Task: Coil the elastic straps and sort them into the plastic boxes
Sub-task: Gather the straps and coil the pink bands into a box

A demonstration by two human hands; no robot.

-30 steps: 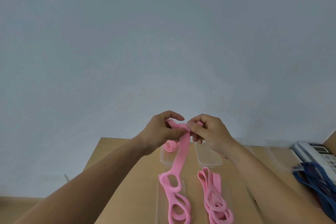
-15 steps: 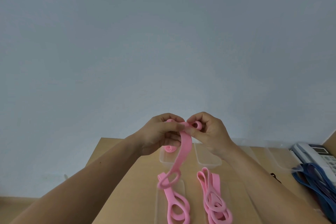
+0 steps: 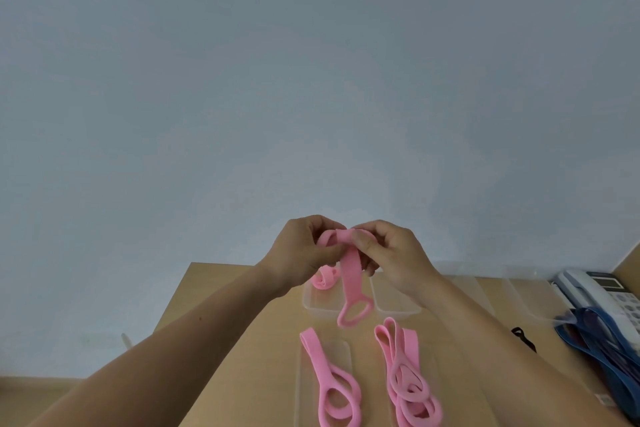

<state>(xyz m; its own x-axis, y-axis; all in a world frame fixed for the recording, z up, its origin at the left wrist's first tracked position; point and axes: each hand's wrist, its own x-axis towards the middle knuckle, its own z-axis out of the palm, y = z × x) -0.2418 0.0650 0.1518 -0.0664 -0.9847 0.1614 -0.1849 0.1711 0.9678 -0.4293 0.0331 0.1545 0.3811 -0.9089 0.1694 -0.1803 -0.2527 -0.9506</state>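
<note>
Left hand (image 3: 300,253), right hand (image 3: 393,253) together, pinching pink strap (image 3: 350,276), coil barely begun. One coiled strap (image 3: 323,279) in far plastic box (image 3: 320,309); loose pink straps (image 3: 407,343), blue straps (image 3: 599,336) remaining.

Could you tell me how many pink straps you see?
4: held strap between left hand and right hand; coiled strap in a box; flat strap nearer; tangled strap beside it, possibly several.

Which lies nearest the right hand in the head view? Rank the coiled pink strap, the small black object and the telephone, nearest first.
From the right hand:
1. coiled pink strap, in the clear box just to its left.
2. small black object, lower right.
3. telephone, far right edge.
</note>
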